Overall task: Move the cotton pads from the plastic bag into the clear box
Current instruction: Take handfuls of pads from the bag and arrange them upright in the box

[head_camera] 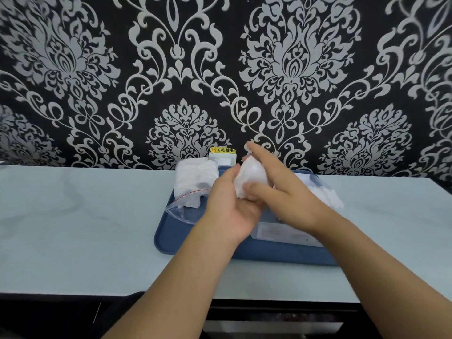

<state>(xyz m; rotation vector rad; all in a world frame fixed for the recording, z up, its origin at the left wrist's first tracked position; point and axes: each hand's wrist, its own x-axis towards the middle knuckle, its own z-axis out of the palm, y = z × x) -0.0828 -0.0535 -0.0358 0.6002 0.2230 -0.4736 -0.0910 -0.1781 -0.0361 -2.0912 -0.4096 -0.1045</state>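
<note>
Both hands share the grip on a soft white stack of cotton pads: left hand cups it from below-left with curled fingers, right hand clamps from the right, thumb under, index finger raised. The stack's long axis looks roughly upright, tilted. The clear rectangular plastic box sits just below and right of the held stack, under the right wrist, so the drop-off likely runs down-right. The clear zip plastic bag with red seal, pads inside, lies left. All on a blue plastic tray on the pale counter.
</note>
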